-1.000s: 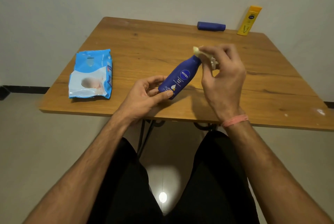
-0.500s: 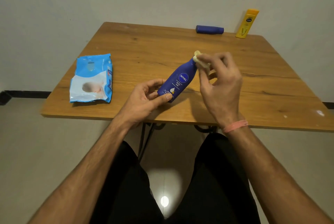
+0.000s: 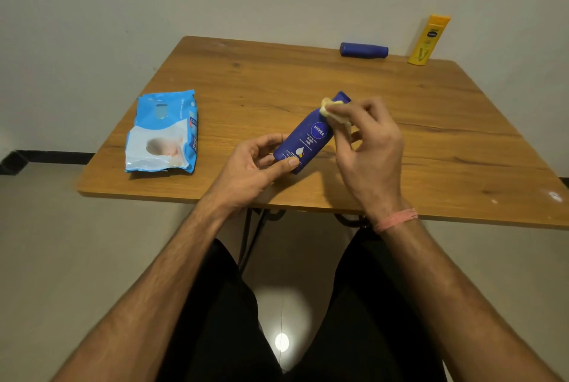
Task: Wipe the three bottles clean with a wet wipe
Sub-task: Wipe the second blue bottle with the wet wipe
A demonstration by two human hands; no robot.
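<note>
My left hand grips the base of a dark blue Nivea bottle, which tilts up and to the right over the wooden table. My right hand pinches a bunched white wet wipe against the bottle's neck, just below its cap. A second dark blue bottle lies on its side at the table's far edge. A yellow bottle stands upright to the right of it, by the wall.
A blue and white pack of wet wipes lies flat on the table's left side. The wall runs close behind the far edge. My legs sit under the near edge.
The wipe in my right hand has slid from the bottle's cap down onto its neck. My left hand keeps its grip on the base.
</note>
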